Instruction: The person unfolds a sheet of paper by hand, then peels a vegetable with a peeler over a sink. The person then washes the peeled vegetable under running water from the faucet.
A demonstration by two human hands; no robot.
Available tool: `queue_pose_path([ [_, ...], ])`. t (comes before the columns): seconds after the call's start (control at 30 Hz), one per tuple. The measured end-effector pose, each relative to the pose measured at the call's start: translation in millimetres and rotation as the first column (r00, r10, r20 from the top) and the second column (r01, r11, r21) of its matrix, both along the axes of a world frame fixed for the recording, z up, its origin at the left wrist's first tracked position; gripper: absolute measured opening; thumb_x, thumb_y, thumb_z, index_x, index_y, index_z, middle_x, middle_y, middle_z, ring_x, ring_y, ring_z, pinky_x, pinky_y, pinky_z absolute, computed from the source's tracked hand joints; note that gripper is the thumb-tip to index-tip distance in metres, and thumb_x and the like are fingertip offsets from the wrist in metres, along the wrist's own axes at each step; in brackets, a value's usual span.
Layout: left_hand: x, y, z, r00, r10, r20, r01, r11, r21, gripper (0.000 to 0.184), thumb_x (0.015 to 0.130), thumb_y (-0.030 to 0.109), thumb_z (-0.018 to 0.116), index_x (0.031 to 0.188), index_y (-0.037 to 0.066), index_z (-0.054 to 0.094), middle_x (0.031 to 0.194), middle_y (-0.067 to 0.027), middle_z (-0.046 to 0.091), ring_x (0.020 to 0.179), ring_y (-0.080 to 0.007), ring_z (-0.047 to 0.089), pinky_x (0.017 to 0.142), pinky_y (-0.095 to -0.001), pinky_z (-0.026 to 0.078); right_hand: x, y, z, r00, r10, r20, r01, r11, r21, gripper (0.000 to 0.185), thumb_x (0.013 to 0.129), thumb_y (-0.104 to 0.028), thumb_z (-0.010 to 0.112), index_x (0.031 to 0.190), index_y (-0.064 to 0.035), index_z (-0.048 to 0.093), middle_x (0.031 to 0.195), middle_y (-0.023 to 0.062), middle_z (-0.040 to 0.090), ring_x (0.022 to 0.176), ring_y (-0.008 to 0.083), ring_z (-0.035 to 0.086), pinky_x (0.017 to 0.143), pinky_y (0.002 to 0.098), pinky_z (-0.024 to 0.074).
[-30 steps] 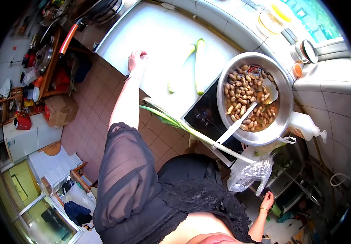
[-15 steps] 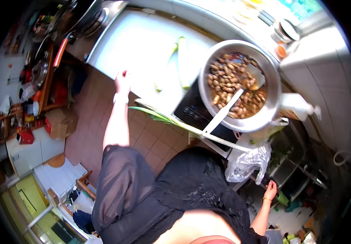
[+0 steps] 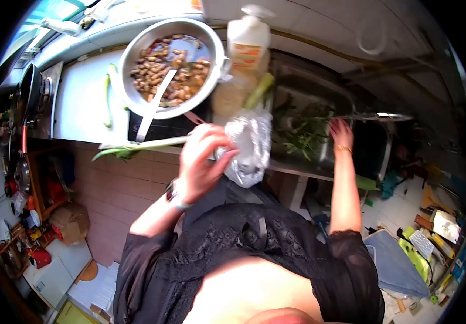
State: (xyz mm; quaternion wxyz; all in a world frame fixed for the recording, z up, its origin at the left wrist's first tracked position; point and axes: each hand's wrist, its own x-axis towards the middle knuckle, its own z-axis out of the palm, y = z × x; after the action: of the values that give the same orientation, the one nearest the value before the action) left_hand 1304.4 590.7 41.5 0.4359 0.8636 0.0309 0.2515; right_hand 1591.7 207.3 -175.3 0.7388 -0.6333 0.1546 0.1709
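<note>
My left hand (image 3: 203, 162) is slightly blurred, its fingers loosely curved and apart, in front of a long green onion (image 3: 157, 143) lying along the counter's front edge. Just right of it sits a crumpled clear plastic bag (image 3: 249, 148). My right hand (image 3: 341, 133) reaches over the sink (image 3: 325, 162), its fingers stretched out by the end of the metal faucet (image 3: 378, 116). Beside those fingers lie leafy greens (image 3: 305, 132) in the basin; I cannot tell whether they touch. A large metal pot (image 3: 126, 89) of brown peanuts, with a white-handled ladle (image 3: 157, 100), stands on a black cooktop (image 3: 135, 127).
A white pump bottle (image 3: 248, 40) stands behind the bag, near a thick green stalk (image 3: 260, 90). Long green peppers (image 3: 107, 100) lie on the white counter (image 3: 79, 97) left of the pot. A red-handled pan (image 3: 25, 137) is at far left.
The view has swung right toward the sink. My left hand has moved from the counter's left part to beside the plastic bag; my right hand has risen from below the sink to over it.
</note>
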Motion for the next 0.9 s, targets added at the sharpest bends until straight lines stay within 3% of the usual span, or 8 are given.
queue_pose_path([
  [0.13,130,-138,-59,0.977,-0.177,-0.119,0.182,0.983,0.034,0.023,0.074,0.017,0.076,0.075,0.006,0.057,0.082,-0.011,0.057,0.083,-0.0318,0.058,0.075,-0.0429,0.048,54,11,-33,0.995,-0.006,-0.095,0.031,0.964,0.263,0.022,0.094,-0.013,0.064,0.111,0.001,0.062,0.101,0.0179,0.069,0.083,0.0276,0.069,0.07,0.0375,0.0577],
  [0.23,220,-216,-133,0.978,0.002,-0.208,0.021,0.994,0.109,0.015,0.074,0.009,0.069,0.086,0.005,0.061,0.094,-0.0157,0.06,0.093,-0.0373,0.058,0.08,-0.0442,0.049,66,17,-27,0.988,-0.029,-0.149,0.08,0.935,0.346,0.019,0.095,-0.014,0.064,0.11,-0.0028,0.064,0.096,0.0125,0.069,0.08,0.0223,0.066,0.072,0.0345,0.0556],
  [0.33,255,-258,-154,0.977,0.09,-0.192,-0.079,0.995,0.066,0.023,0.076,0.008,0.064,0.099,0.005,0.063,0.105,-0.0178,0.061,0.101,-0.0388,0.057,0.086,-0.0449,0.048,58,4,-33,0.98,0.176,0.09,-0.186,0.976,0.116,0.025,0.095,-0.011,0.061,0.118,-0.0026,0.062,0.107,0.0112,0.067,0.097,0.0223,0.065,0.087,0.0363,0.0541],
  [0.53,239,-255,-158,0.96,0.058,-0.273,0.013,0.968,0.252,0.043,0.078,0.016,0.064,0.121,0.007,0.06,0.115,-0.0149,0.063,0.109,-0.035,0.058,0.094,-0.0454,0.045,35,9,-20,0.95,0.304,-0.07,-0.293,0.947,0.135,0.021,0.096,-0.009,0.051,0.11,-0.0018,0.065,0.102,0.0061,0.066,0.09,0.0158,0.062,0.079,0.0311,0.0517],
  [0.63,213,-231,-155,0.904,0.021,-0.426,0.087,0.969,0.233,0.05,0.076,0.017,0.068,0.124,0.007,0.059,0.118,-0.0141,0.064,0.111,-0.0322,0.059,0.096,-0.0442,0.045,15,35,-1,0.851,0.525,0.024,-0.506,0.831,-0.232,0.02,0.094,-0.013,0.052,0.101,-0.0009,0.067,0.087,0.0007,0.065,0.077,0.0106,0.056,0.066,0.0279,0.045],
  [0.73,173,-200,-175,0.934,0.12,-0.338,0.023,0.92,0.39,0.052,0.074,0.013,0.067,0.124,0.003,0.057,0.126,-0.0186,0.059,0.118,-0.034,0.056,0.101,-0.0438,0.043,4,61,-9,0.657,0.741,0.139,-0.547,0.595,-0.589,0.025,0.086,-0.013,0.062,0.108,-0.0018,0.067,0.105,0.0162,0.069,0.095,0.0272,0.066,0.088,0.0359,0.0504],
  [0.83,140,-179,-172,0.926,0.198,-0.321,-0.056,0.914,0.401,0.048,0.075,0.01,0.066,0.122,0.002,0.058,0.127,-0.022,0.057,0.121,-0.0371,0.053,0.105,-0.0442,0.041,8,113,-6,0.363,0.878,0.313,-0.384,0.447,-0.808,0.034,0.08,-0.012,0.067,0.113,-0.0028,0.064,0.123,0.0167,0.061,0.117,0.037,0.055,0.102,0.0428,0.0438],
  [0.9,126,-173,-182,0.891,0.251,-0.378,-0.099,0.92,0.379,0.044,0.076,0.009,0.064,0.118,0.001,0.061,0.13,-0.0235,0.056,0.123,-0.0377,0.051,0.105,-0.0457,0.041,14,155,8,0.185,0.938,0.292,-0.307,0.337,-0.89,0.042,0.082,-0.008,0.065,0.123,-0.0068,0.059,0.139,0.0135,0.051,0.128,0.0327,0.047,0.107,0.0424,0.0398],
])
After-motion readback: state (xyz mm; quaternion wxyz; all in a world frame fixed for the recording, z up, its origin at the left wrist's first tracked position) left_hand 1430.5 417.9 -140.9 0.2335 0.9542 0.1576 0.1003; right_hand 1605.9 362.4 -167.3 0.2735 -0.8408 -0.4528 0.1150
